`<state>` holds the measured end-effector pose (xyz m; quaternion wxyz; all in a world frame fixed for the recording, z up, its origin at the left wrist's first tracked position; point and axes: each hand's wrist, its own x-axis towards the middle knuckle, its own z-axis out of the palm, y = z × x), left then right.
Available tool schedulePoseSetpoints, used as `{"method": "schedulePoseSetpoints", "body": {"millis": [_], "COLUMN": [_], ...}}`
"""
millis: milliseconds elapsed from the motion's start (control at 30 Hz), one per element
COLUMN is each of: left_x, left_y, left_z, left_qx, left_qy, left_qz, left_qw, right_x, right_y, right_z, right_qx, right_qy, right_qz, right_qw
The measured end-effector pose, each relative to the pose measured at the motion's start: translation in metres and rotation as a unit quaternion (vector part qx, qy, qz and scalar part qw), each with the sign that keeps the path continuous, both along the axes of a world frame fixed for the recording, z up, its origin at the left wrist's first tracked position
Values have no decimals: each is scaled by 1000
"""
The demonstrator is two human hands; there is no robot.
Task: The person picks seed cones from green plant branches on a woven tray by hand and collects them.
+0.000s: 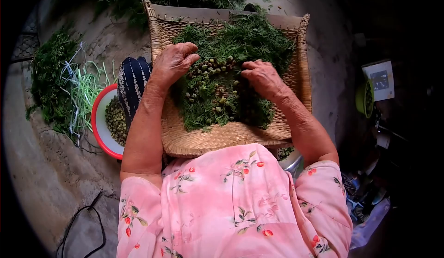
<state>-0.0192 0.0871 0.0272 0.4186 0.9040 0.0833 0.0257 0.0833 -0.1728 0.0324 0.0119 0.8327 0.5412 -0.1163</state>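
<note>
A woven basket tray [180, 140] lies before me, bearing feathery green sprigs [261, 36] with small round green cones [215, 66] among them. Over its left part, my left hand [175, 61] has thumb and fingers drawn together in a pinch. Anything between those fingertips is too small to make out. To the right, my right hand [264, 78] is closed, its curled fingers down at the edge of the sprigs beside the cones. Whatever it grips is hidden by the fingers.
Left of the tray stands a red-rimmed white bowl [98, 119] of picked cones, with a dark patterned cloth [132, 84] over its edge. Pale strings [85, 91] and more greenery [53, 73] lie beyond. A green bowl [365, 98] is at right, a black cord [99, 223] at lower left.
</note>
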Motion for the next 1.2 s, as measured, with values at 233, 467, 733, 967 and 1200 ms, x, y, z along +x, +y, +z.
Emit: {"method": "schedulePoseSetpoints", "body": {"millis": [233, 467, 733, 967, 1200], "left_x": [1, 0, -2, 1, 0], "left_y": [0, -1, 0, 0, 0], "left_z": [0, 3, 0, -1, 0], "left_qx": [3, 12, 19, 13, 19], "left_qy": [18, 26, 22, 18, 18], "left_qz": [-8, -14, -10, -18, -16], "left_qw": [1000, 1000, 1000, 1000, 1000], "right_x": [29, 7, 43, 42, 31], "right_y": [-7, 53, 21, 13, 41], "right_z": [21, -14, -38, -17, -47], "right_qx": [-9, 187, 196, 285, 371], "right_qy": [-41, 132, 108, 61, 143], "right_qz": [-182, -11, -139, -205, -167], "right_qw": [982, 973, 965, 935, 902]}}
